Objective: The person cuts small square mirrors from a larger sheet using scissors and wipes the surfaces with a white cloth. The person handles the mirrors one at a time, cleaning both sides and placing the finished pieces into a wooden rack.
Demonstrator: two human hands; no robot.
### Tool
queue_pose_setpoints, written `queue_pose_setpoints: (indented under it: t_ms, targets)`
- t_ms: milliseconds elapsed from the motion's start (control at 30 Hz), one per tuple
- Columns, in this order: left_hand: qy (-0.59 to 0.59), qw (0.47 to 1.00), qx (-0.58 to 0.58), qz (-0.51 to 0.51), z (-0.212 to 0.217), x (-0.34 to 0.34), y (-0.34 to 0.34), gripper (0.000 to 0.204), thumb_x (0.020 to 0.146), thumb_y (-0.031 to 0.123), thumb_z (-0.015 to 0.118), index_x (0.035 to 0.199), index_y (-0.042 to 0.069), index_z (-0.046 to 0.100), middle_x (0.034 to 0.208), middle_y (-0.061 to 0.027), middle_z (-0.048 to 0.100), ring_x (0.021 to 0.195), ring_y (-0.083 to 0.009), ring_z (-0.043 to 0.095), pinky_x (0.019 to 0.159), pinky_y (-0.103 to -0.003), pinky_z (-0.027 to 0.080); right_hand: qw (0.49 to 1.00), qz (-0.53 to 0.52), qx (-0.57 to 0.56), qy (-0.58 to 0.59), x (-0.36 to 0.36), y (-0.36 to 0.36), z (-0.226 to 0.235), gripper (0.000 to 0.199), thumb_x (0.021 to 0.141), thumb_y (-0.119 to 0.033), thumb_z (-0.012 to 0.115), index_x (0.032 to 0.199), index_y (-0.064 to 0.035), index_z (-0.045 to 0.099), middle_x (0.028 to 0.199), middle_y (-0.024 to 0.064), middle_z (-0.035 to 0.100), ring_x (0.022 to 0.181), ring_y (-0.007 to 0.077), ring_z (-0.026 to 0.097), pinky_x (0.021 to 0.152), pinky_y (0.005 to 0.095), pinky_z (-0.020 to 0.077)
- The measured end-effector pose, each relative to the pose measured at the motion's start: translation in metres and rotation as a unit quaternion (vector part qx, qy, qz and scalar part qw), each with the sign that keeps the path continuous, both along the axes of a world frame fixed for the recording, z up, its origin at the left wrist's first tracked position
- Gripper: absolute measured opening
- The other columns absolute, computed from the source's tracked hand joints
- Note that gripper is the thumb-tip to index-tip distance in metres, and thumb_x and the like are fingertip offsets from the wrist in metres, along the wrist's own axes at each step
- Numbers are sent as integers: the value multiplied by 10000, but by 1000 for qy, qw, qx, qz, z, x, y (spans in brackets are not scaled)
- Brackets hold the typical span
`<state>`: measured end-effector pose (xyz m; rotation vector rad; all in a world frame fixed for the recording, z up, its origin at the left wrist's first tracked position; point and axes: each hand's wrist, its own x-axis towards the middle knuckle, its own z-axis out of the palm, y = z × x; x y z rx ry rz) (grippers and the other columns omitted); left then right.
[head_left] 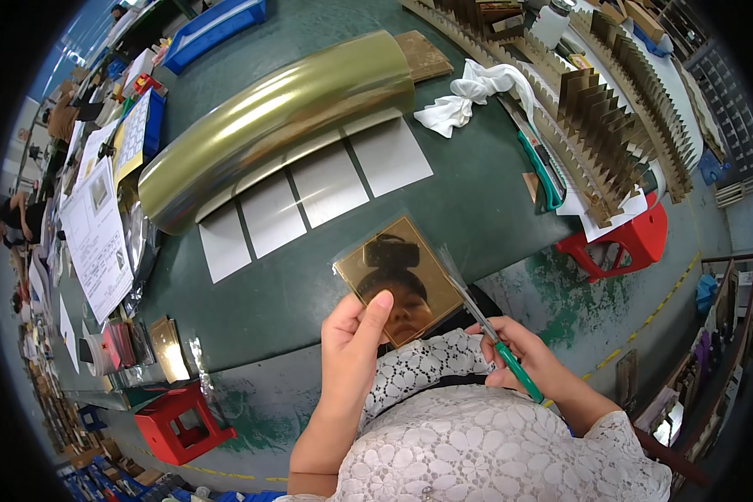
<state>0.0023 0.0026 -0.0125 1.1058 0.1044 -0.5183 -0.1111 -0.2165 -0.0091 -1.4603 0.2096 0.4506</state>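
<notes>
My left hand (353,343) holds a square gold mirror plate (397,268) wrapped in clear film, thumb on its lower front edge. The plate is tilted up over the near edge of the dark green table (477,201). My right hand (523,351) grips a green-handled blade tool (494,335), its thin metal tip lying along the plate's right edge, at the film.
A large curved gold mirror sheet (276,117) lies over several grey rectangular sheets (309,192) at the table's middle. A white cloth (468,96), a green-handled tool (540,163) and folded cardboard racks (602,117) sit at right. Red stools (619,243) (180,422) stand by the table; papers (96,234) lie left.
</notes>
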Motion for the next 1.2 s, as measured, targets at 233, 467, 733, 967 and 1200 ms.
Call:
queue_pose_setpoints:
  t_ms: [233,467,733,967,1200]
  targets:
    - [-12,1000,24,3,1,-4,-3,191,996,124,592,1127,-4,648,1008,-40,699,846,-61,639,688,-207,496,1000,-6,-3,13,-4,0,-1,649,795,-154,839,1340,-38,508,811,-37,423,763,59,416,745,216,389]
    - [-4,999,45,-2,-3,-8,-3,164,1002,113,585,1077,-16,652,953,-59,709,833,-90,668,744,-257,559,1000,-16,-9,17,-11,0,-10,579,804,-103,823,1298,-30,531,757,-65,404,702,39,385,655,193,337]
    - [11,997,56,-48,-18,-14,2,177,998,135,606,1083,-12,656,915,-36,702,781,-57,642,691,-232,530,999,-23,-4,39,-6,1,-12,486,851,-105,785,1266,-24,545,742,-70,403,692,28,387,640,193,354]
    - [46,993,67,-88,-18,-21,-1,201,1000,158,611,1101,-7,665,896,-5,684,748,-31,596,661,-204,482,998,-54,6,36,1,4,-20,480,900,-283,746,1223,8,543,849,-31,511,788,32,453,696,196,391]
    - [100,984,77,-126,-22,-29,5,210,1001,161,608,1124,-2,659,926,6,678,791,-14,582,700,-200,472,988,-46,64,131,10,3,-16,443,968,-353,640,1218,0,547,785,9,560,552,56,482,520,217,393]
